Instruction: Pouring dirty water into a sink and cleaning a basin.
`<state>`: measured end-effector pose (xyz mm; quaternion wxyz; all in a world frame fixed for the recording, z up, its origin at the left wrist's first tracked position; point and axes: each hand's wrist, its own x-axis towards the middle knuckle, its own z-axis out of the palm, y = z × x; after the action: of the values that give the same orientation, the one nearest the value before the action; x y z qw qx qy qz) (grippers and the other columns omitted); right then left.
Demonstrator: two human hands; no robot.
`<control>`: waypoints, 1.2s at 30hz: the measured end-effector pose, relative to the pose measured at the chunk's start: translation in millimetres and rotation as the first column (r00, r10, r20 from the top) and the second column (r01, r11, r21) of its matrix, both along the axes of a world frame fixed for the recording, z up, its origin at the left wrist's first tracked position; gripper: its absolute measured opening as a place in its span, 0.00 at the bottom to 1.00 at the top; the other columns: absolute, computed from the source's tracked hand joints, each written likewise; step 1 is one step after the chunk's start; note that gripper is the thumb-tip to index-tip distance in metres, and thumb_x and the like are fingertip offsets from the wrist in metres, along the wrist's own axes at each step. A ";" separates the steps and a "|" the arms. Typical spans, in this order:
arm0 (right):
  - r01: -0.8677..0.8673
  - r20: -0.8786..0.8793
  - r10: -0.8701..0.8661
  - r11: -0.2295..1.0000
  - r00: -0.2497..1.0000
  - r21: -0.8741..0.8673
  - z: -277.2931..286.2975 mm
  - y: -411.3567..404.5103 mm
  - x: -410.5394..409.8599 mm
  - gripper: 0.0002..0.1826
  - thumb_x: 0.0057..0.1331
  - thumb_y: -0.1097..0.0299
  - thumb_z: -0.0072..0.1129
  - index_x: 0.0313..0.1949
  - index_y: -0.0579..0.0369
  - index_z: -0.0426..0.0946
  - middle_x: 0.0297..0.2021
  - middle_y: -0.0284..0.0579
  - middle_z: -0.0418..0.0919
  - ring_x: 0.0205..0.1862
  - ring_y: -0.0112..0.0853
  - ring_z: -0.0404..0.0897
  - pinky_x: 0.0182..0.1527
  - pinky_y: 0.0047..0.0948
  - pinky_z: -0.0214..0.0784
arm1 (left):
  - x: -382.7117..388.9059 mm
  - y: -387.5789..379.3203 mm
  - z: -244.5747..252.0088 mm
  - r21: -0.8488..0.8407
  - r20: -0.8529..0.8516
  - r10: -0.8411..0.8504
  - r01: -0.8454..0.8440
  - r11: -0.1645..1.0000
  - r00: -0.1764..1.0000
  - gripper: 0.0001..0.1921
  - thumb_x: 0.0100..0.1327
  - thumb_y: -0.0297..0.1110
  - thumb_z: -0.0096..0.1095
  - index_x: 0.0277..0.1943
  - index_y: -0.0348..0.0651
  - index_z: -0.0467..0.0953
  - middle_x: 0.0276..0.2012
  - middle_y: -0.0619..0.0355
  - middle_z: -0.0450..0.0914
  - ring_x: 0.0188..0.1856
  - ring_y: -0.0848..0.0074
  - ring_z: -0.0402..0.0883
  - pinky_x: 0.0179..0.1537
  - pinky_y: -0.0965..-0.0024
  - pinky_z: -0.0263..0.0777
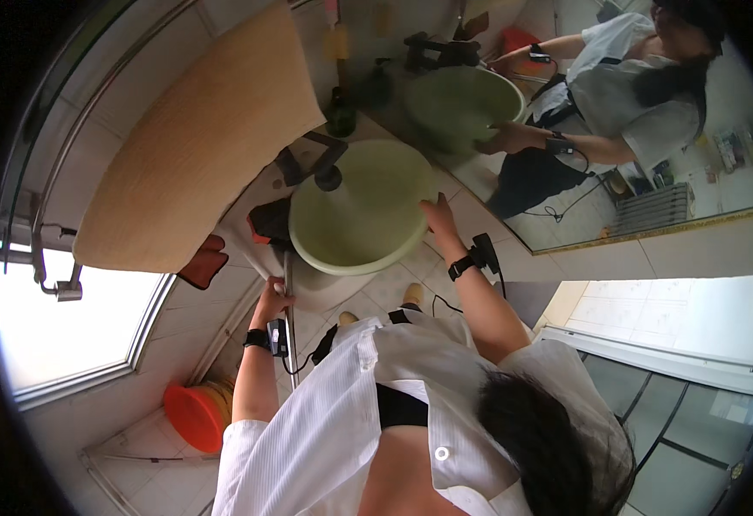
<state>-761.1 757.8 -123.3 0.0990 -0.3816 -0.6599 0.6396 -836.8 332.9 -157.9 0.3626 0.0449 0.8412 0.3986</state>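
A pale green plastic basin rests tilted on the white washbasin, beneath a dark faucet. Its inside looks wet, but I cannot tell how much water it holds. My right hand grips the basin's rim on the right side. Lower down, my left hand is closed around a slim metal pole that runs down toward the floor. The pole's upper end is hidden near the basin. Just left of the basin lies a black and red item, partly covered by it.
A large tan towel or mat hangs at upper left, with a reddish cloth below it. A green bottle stands behind the faucet. The wall mirror reflects me. A red basin sits lower left, near the window.
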 end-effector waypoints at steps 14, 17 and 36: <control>-0.017 0.095 0.008 0.995 0.995 0.099 20.8 -8.5 -3.2 0.28 0.51 0.63 0.50 0.50 0.64 0.61 0.37 0.59 0.75 0.37 0.45 0.77 0.36 0.37 0.69 | -9.1 -12.8 -15.9 -0.032 0.077 -0.013 0.016 0.999 0.997 0.28 0.46 0.27 0.66 0.48 0.41 0.58 0.21 0.57 0.72 0.19 0.77 0.73 0.19 0.73 0.69; 0.009 0.098 -0.023 0.990 0.995 0.140 15.2 -1.3 0.2 0.28 0.50 0.63 0.51 0.50 0.63 0.61 0.38 0.60 0.75 0.40 0.47 0.76 0.41 0.39 0.67 | -10.1 6.1 -6.1 -0.071 0.103 -0.022 0.029 0.997 0.994 0.28 0.45 0.27 0.67 0.48 0.40 0.58 0.21 0.57 0.72 0.19 0.78 0.73 0.18 0.74 0.69; -0.011 0.070 0.003 0.993 0.998 0.122 40.7 -7.3 3.0 0.28 0.51 0.64 0.52 0.50 0.66 0.61 0.43 0.62 0.73 0.45 0.50 0.74 0.46 0.42 0.67 | -18.8 -5.6 -24.3 -0.124 0.115 -0.032 0.046 0.991 0.993 0.29 0.45 0.26 0.68 0.48 0.41 0.58 0.22 0.55 0.73 0.17 0.76 0.73 0.15 0.74 0.68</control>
<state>-758.1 750.5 -82.5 0.0968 -0.3945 -0.7022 0.5848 -855.6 327.3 -182.2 0.4194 0.0155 0.8419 0.3392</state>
